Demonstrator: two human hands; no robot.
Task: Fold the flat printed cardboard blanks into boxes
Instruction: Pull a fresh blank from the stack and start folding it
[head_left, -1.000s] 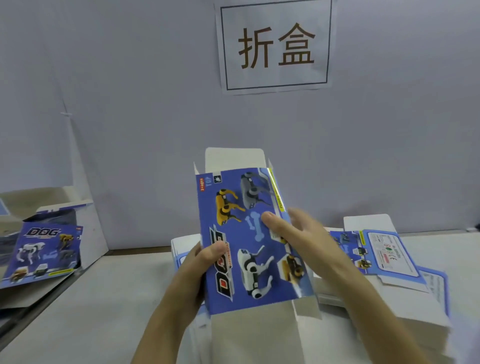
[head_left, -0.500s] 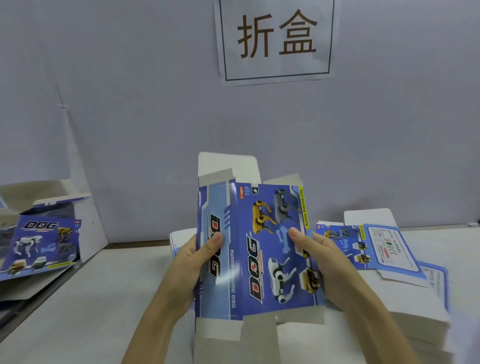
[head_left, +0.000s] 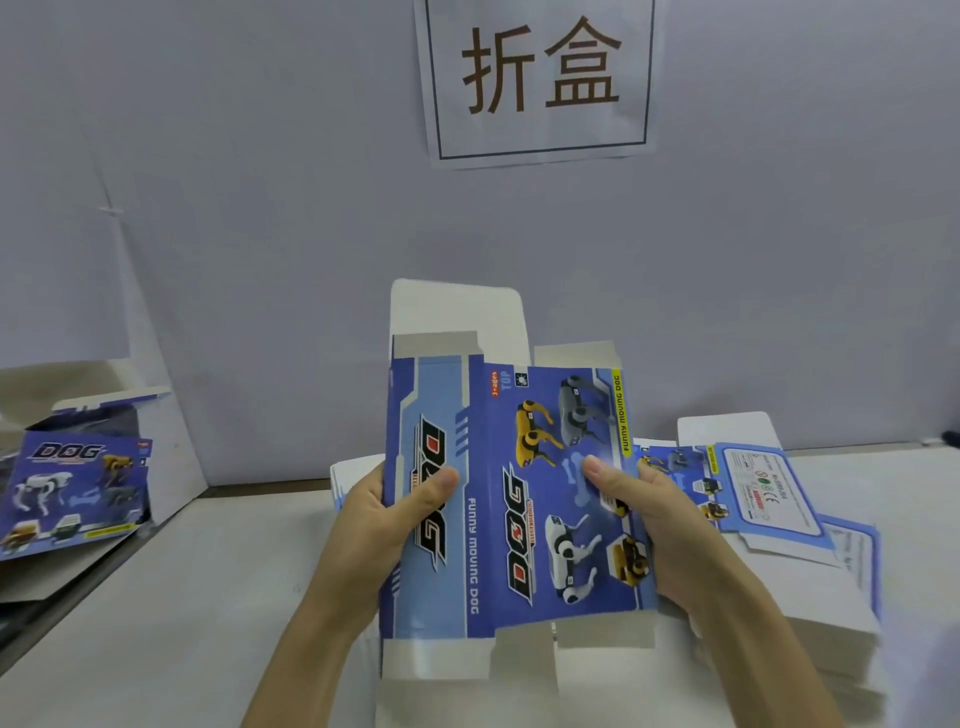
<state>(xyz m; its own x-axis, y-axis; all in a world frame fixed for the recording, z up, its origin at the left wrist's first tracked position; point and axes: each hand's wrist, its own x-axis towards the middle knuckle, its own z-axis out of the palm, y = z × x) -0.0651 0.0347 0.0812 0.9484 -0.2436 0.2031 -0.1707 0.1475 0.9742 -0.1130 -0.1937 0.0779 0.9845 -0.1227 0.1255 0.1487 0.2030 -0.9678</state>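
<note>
Left hand (head_left: 387, 512), right hand (head_left: 662, 514) — bare forearms (sleeveless), ringless fingers

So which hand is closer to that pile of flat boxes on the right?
Right. The right hand grips the blue dog box beside the pile of flat boxes. The left hand grips the box's far edge, further away.

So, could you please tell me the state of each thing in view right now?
Held blank: opened partly, two printed panels facing the camera, end flaps unfolded.
Left hand: gripping the blank's left edge, thumb on the print.
Right hand: gripping the right edge, thumb on the print.
Stack of blanks: flat, unfolded, on the table.
Box at left: lying on its side.
</note>
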